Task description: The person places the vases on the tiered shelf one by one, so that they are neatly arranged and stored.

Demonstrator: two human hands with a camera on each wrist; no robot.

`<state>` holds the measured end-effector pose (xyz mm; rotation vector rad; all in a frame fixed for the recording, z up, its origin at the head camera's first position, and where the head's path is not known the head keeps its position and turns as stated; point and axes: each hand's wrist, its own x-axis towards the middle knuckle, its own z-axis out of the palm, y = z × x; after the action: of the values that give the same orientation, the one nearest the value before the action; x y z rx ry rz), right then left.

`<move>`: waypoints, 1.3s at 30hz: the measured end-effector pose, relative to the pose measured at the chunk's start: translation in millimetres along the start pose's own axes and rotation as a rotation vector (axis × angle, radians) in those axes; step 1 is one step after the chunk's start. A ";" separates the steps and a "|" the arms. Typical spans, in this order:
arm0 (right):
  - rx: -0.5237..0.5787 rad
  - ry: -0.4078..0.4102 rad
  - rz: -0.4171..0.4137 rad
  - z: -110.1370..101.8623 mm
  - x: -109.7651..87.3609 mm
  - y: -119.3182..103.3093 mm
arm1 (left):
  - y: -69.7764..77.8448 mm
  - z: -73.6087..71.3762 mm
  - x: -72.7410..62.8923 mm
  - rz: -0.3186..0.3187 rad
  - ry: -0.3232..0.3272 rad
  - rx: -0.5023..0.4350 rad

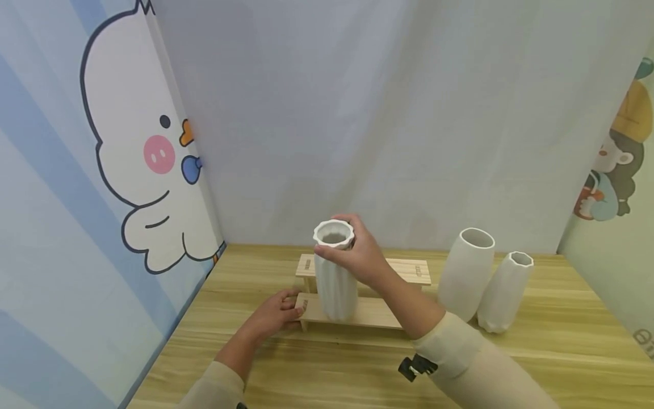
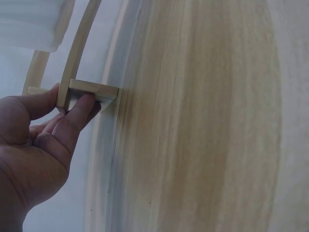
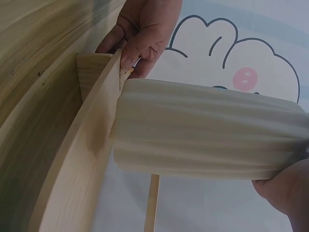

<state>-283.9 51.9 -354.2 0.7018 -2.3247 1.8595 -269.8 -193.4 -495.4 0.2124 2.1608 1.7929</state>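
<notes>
My right hand grips a white fluted vase just under its scalloped rim, thumb in front and fingers behind. The vase stands nearly upright over the lower step of a two-tier wooden stand. Its base is at that step's left part; whether it bears full weight there I cannot tell. With thumb and fingers, my left hand pinches the left end of the lower step. The left wrist view shows the thumb on the board and the fingers by its support.
Two more white vases stand right of the stand: a wide smooth one and a slimmer one with a faceted rim. All rest on a wood-grain table. A grey curtain hangs behind, and a cartoon-printed cloth borders the left.
</notes>
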 end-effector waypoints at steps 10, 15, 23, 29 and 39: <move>0.037 -0.015 -0.004 12.8 4.5 6.0 | -1.5 -1.0 0.1 -0.005 0.006 0.010; 0.057 -0.009 -0.017 16.9 6.2 9.4 | -3.0 -0.9 1.0 -0.009 0.026 0.024; 0.039 0.003 -0.016 22.4 5.7 12.2 | 0.6 -0.2 -2.6 -0.005 0.024 0.034; 0.027 0.010 -0.019 25.6 6.3 13.8 | 0.7 0.2 -4.0 -0.009 0.023 0.055; 0.018 0.022 -0.026 31.3 7.3 15.8 | 0.0 -0.7 -3.1 -0.012 0.014 0.034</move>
<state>-289.9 22.7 -374.1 0.7066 -2.2770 1.8699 -267.2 -195.0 -494.8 0.1949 2.1989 1.7571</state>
